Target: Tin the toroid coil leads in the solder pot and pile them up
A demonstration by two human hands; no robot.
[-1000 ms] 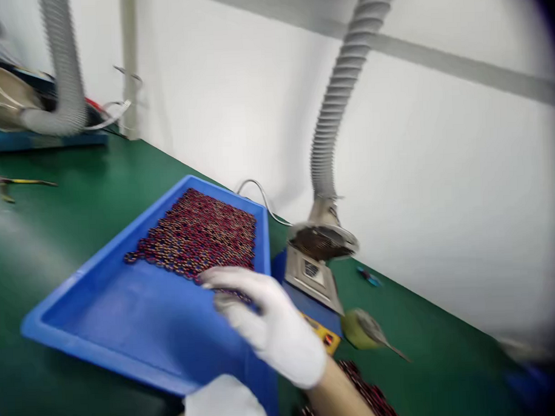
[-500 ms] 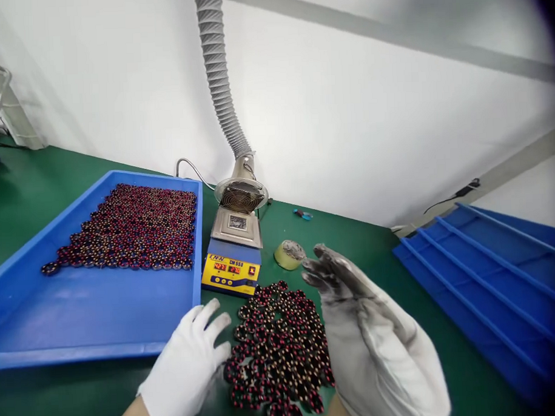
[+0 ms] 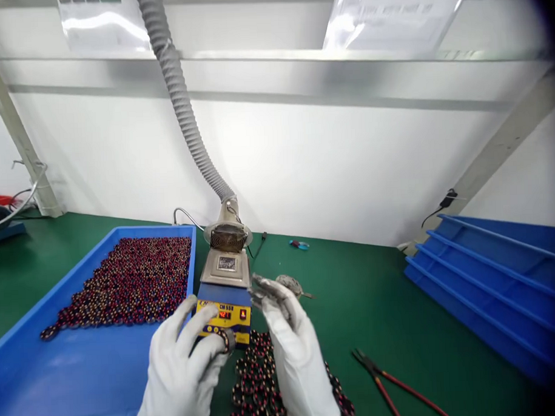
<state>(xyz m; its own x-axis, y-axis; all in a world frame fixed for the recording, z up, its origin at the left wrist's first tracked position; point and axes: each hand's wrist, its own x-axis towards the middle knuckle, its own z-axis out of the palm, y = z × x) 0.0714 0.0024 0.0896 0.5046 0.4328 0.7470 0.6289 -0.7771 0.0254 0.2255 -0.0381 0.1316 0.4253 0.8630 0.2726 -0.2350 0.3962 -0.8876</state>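
Observation:
My left hand, in a white glove, pinches a small dark ring-shaped part with copper-coloured spots between thumb and fingers. It is in front of the yellow panel of a solder pot with a lit red display. My right hand, gloved and blackened at the fingertips, is held over a pile of similar ring-shaped parts. Its fingers are stretched out close together, and I see nothing in them. Just beyond them sits a round container with grey matter on top, partly hidden by the hand.
A blue tray on the left holds many ring-shaped parts in rows. Red-handled pliers lie to the right. Blue trays are stacked at far right. A grey duct hose comes down behind the pot. A small blue tool lies at the back.
The view has tilted up, and the pliers have come into sight. My left hand has moved up and now holds a ring-shaped part. My right hand has shifted left, over the pile.

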